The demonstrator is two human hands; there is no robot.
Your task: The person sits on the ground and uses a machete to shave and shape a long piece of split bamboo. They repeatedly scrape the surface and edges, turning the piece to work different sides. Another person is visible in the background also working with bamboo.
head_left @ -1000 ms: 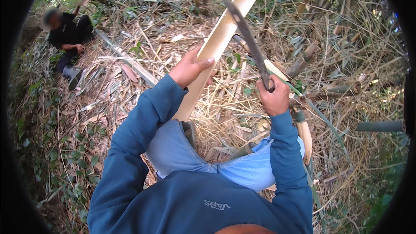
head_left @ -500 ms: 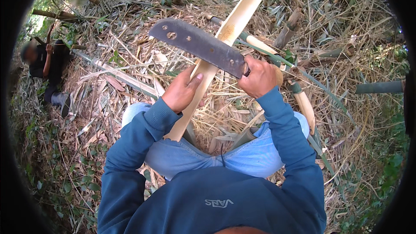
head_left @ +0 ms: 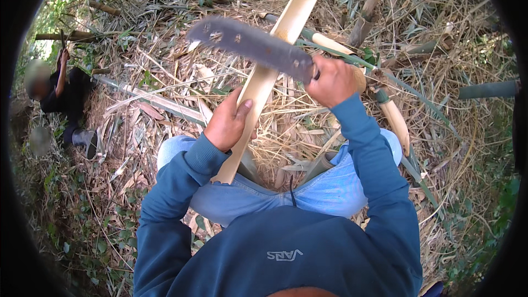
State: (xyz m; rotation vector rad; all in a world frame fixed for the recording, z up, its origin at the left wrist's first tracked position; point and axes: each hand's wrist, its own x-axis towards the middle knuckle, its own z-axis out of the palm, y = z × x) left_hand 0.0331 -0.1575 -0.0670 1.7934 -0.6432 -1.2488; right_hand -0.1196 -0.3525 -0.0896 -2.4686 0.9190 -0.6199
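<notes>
My left hand is closed round the lower part of a long split bamboo strip, thumb on its pale inner face. The strip slants from my lap up to the far right. My right hand grips a machete by its handle, whose rounded wooden end shows behind the fist. The dark, wide blade has several holes and lies across the strip above my left hand, pointing left. Motion blurs the blade's far end. Whether the edge touches the strip I cannot tell.
Dry leaves and straw cover the ground. Bamboo pieces lie to the right, with a green bamboo pole at the far right. Another split length lies at left. A person in dark clothes sits at the far left, arm raised.
My right hand and the machete have shifted slightly to the right, the blade now blurred. The strip's far end has moved a little left in view. Both grips stay the same.
</notes>
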